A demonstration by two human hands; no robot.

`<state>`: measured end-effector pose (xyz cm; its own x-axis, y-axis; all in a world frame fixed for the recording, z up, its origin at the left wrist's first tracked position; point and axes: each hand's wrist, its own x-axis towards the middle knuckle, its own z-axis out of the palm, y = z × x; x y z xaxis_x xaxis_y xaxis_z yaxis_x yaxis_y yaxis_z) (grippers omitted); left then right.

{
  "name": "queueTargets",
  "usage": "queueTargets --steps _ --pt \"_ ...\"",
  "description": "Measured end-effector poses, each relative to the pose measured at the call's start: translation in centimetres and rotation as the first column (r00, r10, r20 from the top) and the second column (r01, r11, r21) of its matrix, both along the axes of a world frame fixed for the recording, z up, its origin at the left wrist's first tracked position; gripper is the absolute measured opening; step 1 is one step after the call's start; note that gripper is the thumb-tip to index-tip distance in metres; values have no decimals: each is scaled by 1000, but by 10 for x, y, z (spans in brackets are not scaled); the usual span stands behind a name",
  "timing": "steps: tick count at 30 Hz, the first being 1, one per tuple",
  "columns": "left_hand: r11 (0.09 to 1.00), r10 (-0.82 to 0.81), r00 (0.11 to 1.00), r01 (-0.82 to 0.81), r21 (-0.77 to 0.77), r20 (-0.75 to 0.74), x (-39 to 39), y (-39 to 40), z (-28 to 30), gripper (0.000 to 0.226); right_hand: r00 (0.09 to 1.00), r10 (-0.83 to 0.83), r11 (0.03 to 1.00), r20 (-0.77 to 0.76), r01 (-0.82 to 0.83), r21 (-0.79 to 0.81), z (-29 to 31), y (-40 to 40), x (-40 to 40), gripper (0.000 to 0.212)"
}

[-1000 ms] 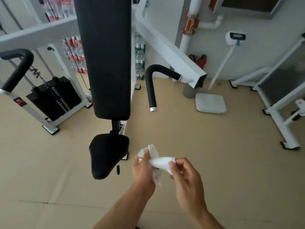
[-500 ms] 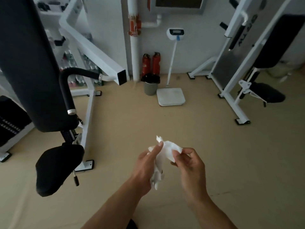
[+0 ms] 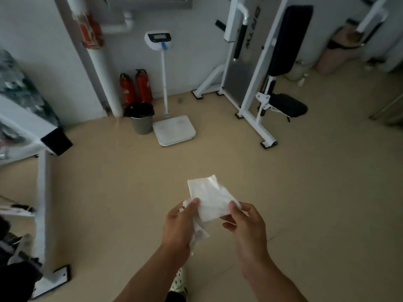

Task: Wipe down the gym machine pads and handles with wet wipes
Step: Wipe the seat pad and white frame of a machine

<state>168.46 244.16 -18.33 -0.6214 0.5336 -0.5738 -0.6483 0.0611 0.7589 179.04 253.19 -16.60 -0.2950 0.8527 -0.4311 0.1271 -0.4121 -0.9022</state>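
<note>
A white wet wipe is spread out in front of me above the beige floor. My left hand pinches its left edge, with part of the wipe hanging crumpled below the palm. My right hand pinches its right edge between thumb and fingers. A white gym machine with a black back pad and a black seat pad stands at the back right. At the left edge, only the white frame of another machine shows.
A grey bin with a black liner stands by the wall next to two red fire extinguishers. A white standing scale is beside the bin. Beige floor lies between me and the back-right machine.
The view has swung right, so the near machine's black pads have left the frame. The crumpled wipe has been pulled open into a flatter sheet between both hands.
</note>
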Motion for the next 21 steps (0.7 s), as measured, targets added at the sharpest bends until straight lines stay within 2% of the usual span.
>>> queueTargets --steps 1,3,8,11,14,17,21 --pt "1000 -6 1000 6 16 -1 -7 16 1 23 999 -40 997 -12 39 -65 0 14 -7 13" --pt "999 -42 999 43 25 -24 -19 46 5 23 1000 -19 991 7 19 -131 1 38 -19 14" --pt "956 -275 948 287 58 -164 -45 108 15 34 997 20 1000 77 -19 -14 14 91 -33 32" --pt "919 -378 901 393 34 -212 -55 142 17 43 997 48 999 62 -48 -6 24 117 -36 18" --pt "905 -410 888 425 31 -209 -58 176 17 54 996 -34 999 82 30 44 23 141 -33 5" --pt "896 -428 871 444 11 -239 -57 212 21 40 991 -63 997 115 57 51 20 172 -32 7" --pt "885 -449 853 466 3 -266 -53 267 32 26 998 -35 998 45 32 55 22 225 -27 8"
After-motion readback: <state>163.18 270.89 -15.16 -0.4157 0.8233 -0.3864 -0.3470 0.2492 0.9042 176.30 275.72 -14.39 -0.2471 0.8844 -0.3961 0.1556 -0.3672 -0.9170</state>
